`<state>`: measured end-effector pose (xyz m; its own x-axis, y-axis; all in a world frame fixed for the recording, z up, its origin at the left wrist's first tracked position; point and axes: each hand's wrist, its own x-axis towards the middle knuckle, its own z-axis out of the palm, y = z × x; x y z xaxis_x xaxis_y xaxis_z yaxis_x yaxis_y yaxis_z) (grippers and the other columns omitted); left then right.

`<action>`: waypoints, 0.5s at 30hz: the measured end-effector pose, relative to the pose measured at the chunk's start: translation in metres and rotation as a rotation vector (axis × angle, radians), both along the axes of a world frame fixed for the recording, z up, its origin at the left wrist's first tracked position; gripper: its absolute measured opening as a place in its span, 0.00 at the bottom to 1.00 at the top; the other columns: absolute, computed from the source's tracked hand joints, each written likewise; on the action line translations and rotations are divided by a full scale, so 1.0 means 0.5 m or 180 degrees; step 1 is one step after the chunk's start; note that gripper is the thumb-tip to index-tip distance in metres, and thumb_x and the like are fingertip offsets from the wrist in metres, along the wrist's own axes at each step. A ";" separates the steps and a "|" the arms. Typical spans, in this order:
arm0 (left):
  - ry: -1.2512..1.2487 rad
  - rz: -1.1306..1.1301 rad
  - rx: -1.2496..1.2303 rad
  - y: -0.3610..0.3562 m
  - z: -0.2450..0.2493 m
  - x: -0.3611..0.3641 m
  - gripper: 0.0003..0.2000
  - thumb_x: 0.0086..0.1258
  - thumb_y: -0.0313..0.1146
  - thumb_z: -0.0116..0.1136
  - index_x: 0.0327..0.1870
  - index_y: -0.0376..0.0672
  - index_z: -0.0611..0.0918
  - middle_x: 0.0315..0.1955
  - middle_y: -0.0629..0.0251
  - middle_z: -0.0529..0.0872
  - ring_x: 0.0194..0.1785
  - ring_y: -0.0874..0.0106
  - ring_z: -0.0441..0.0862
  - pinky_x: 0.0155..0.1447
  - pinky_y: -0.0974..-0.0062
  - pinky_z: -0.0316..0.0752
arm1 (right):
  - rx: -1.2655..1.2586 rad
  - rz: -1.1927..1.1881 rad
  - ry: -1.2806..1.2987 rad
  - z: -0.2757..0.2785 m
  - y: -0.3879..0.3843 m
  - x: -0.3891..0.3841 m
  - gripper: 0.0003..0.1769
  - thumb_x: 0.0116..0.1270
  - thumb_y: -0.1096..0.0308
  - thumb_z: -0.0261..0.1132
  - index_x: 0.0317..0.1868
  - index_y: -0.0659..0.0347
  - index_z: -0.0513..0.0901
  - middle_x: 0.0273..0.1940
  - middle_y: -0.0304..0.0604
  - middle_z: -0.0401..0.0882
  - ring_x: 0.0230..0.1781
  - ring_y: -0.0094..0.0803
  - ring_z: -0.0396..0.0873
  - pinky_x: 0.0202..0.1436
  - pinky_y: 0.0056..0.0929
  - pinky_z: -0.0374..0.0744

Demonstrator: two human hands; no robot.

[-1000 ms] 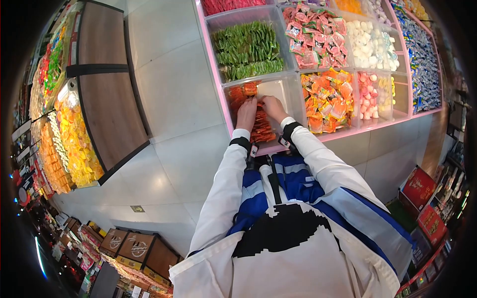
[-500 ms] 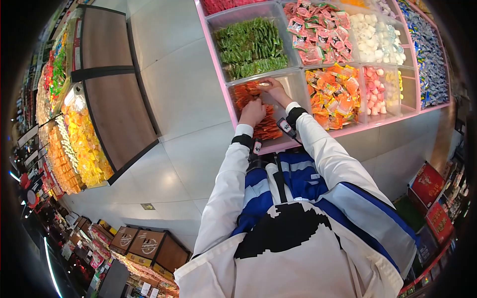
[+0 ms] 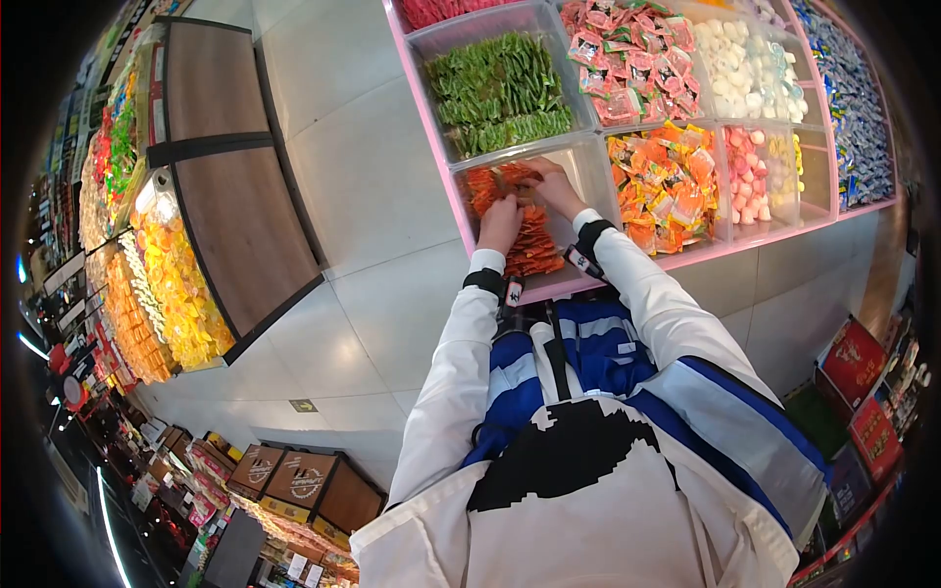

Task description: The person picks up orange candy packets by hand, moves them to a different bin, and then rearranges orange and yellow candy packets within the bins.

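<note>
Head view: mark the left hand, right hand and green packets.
left hand (image 3: 500, 223), head view, back of the hand.
right hand (image 3: 559, 191), head view, back of the hand.
green packets (image 3: 495, 88), head view, middle of the pile.

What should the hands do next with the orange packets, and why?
Probably nudge the orange packets tighter into one row: both the left hand and the right hand rest on them, and they look uneven in the half-bare bin.
</note>
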<state>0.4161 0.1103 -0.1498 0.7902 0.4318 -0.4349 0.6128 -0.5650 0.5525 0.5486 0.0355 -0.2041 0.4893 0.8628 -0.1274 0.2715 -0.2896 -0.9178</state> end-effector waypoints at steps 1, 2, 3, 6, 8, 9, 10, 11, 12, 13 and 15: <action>0.0233 0.0170 -0.0143 -0.001 0.007 0.005 0.16 0.60 0.34 0.55 0.43 0.31 0.71 0.33 0.41 0.78 0.39 0.50 0.78 0.45 0.57 0.74 | -0.0209 -0.0143 0.0180 -0.004 -0.015 -0.007 0.21 0.54 0.80 0.62 0.51 0.60 0.77 0.44 0.46 0.77 0.44 0.34 0.77 0.48 0.24 0.75; 0.0456 0.0336 -0.0287 -0.003 0.010 0.010 0.19 0.57 0.32 0.59 0.44 0.30 0.69 0.35 0.40 0.77 0.42 0.50 0.77 0.46 0.57 0.73 | -0.0417 -0.0291 0.0349 -0.001 -0.029 -0.009 0.20 0.55 0.81 0.61 0.51 0.61 0.78 0.44 0.46 0.77 0.44 0.34 0.77 0.47 0.25 0.75; 0.0440 0.0330 -0.0291 -0.006 0.013 0.012 0.19 0.57 0.32 0.59 0.44 0.30 0.69 0.35 0.40 0.77 0.42 0.50 0.77 0.46 0.57 0.73 | -0.0465 -0.0219 0.0395 0.001 -0.040 -0.009 0.22 0.54 0.80 0.59 0.52 0.61 0.77 0.45 0.48 0.77 0.45 0.38 0.77 0.48 0.26 0.75; -0.0691 0.0262 0.0415 -0.007 0.032 0.011 0.23 0.50 0.25 0.61 0.47 0.29 0.66 0.44 0.41 0.72 0.50 0.51 0.73 0.52 0.61 0.73 | -0.0347 0.0282 -0.0133 0.013 -0.052 -0.010 0.24 0.52 0.80 0.58 0.53 0.61 0.76 0.46 0.50 0.77 0.45 0.42 0.76 0.49 0.29 0.74; -0.0880 -0.0142 0.1094 -0.001 0.040 0.019 0.29 0.44 0.21 0.63 0.50 0.28 0.65 0.49 0.44 0.67 0.56 0.50 0.66 0.58 0.65 0.68 | -0.0433 0.0395 0.0055 0.027 -0.053 -0.012 0.27 0.51 0.79 0.56 0.56 0.60 0.74 0.47 0.54 0.76 0.47 0.46 0.75 0.50 0.31 0.73; -0.0891 -0.0150 0.1101 0.002 0.042 0.023 0.29 0.44 0.21 0.63 0.50 0.28 0.65 0.49 0.44 0.67 0.56 0.50 0.66 0.58 0.65 0.68 | -0.0492 0.0473 -0.0085 0.034 -0.051 -0.015 0.28 0.52 0.80 0.56 0.57 0.60 0.73 0.47 0.54 0.75 0.46 0.47 0.75 0.50 0.32 0.73; -0.0950 -0.0047 0.1007 0.006 0.044 0.026 0.30 0.44 0.23 0.64 0.51 0.28 0.64 0.50 0.43 0.66 0.56 0.49 0.65 0.61 0.65 0.65 | -0.0550 0.0554 -0.0221 0.040 -0.048 -0.016 0.28 0.52 0.80 0.56 0.57 0.59 0.72 0.47 0.55 0.75 0.46 0.47 0.75 0.50 0.33 0.73; -0.1004 0.0055 0.0910 0.009 0.043 0.026 0.32 0.45 0.25 0.65 0.52 0.29 0.64 0.51 0.42 0.66 0.57 0.48 0.63 0.63 0.65 0.62 | -0.0540 0.0548 -0.0223 0.047 -0.047 -0.017 0.28 0.52 0.80 0.56 0.57 0.59 0.72 0.47 0.55 0.75 0.46 0.47 0.75 0.50 0.33 0.73; -0.1011 0.0044 0.0919 0.013 0.041 0.026 0.32 0.45 0.25 0.65 0.52 0.29 0.64 0.51 0.42 0.66 0.57 0.48 0.63 0.63 0.65 0.62 | -0.0697 0.0547 -0.0123 0.052 -0.045 -0.016 0.29 0.52 0.80 0.55 0.58 0.59 0.72 0.48 0.55 0.74 0.46 0.48 0.75 0.50 0.34 0.73; -0.0909 -0.0038 0.0918 0.014 0.039 0.025 0.30 0.45 0.24 0.64 0.51 0.28 0.65 0.50 0.40 0.66 0.57 0.48 0.64 0.62 0.64 0.63 | -0.0861 0.0546 -0.0020 0.057 -0.045 -0.015 0.29 0.52 0.81 0.55 0.58 0.60 0.72 0.49 0.55 0.74 0.46 0.48 0.75 0.51 0.34 0.73; -0.0799 -0.0125 0.0914 0.014 0.016 0.016 0.28 0.46 0.23 0.62 0.50 0.28 0.65 0.49 0.39 0.67 0.56 0.47 0.64 0.62 0.63 0.64 | -0.0654 0.0502 -0.0085 0.035 -0.049 -0.025 0.30 0.51 0.82 0.54 0.58 0.59 0.72 0.50 0.55 0.73 0.47 0.49 0.74 0.51 0.34 0.72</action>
<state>0.4241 0.1171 -0.1417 0.8751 0.4751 -0.0914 0.4533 -0.7390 0.4983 0.5358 0.0108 -0.1867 0.3563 0.8860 -0.2968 0.3514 -0.4214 -0.8360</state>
